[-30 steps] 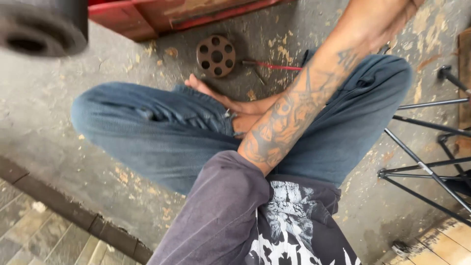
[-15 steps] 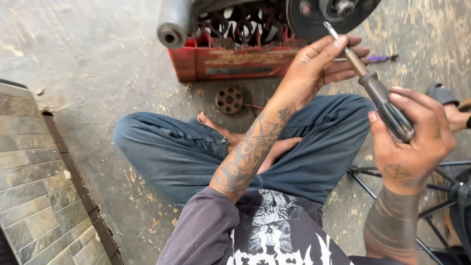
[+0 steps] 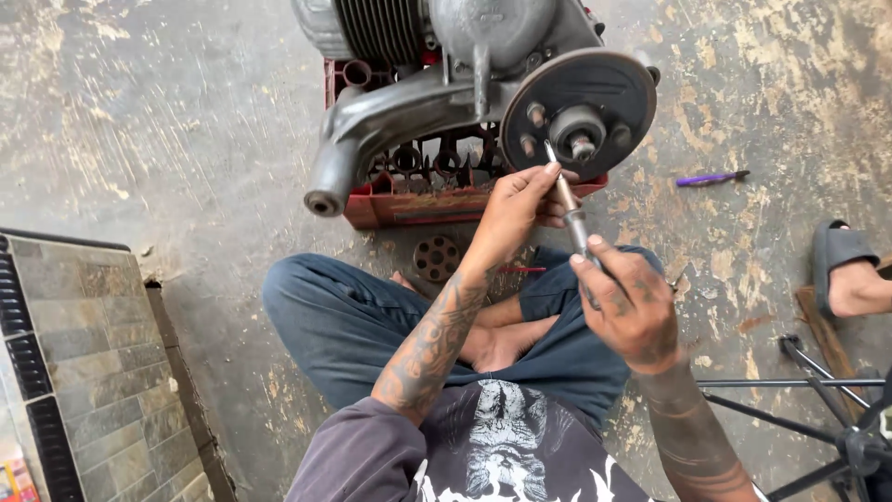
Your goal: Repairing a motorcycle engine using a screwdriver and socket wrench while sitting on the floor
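Note:
I sit cross-legged on a concrete floor in front of a grey engine (image 3: 446, 65) resting on a red crate (image 3: 409, 200). My right hand (image 3: 627, 307) grips the handle of a screwdriver (image 3: 567, 200). My left hand (image 3: 520, 200) pinches its metal shaft near the tip. The tip points at the round dark brake plate (image 3: 576, 112) of the engine, close to its studs and central hub. Whether the tip touches the plate is unclear.
A round perforated metal disc (image 3: 437, 257) lies on the floor by my knee. A purple pen-like tool (image 3: 711, 178) lies to the right. Another person's sandalled foot (image 3: 850, 274) is at the right edge, black metal stand legs (image 3: 818, 409) below it. A tiled step (image 3: 84, 353) rises on the left.
My view has lifted from my lap to the engine. Both hands have come up with the screwdriver, and its tip has moved toward the brake plate.

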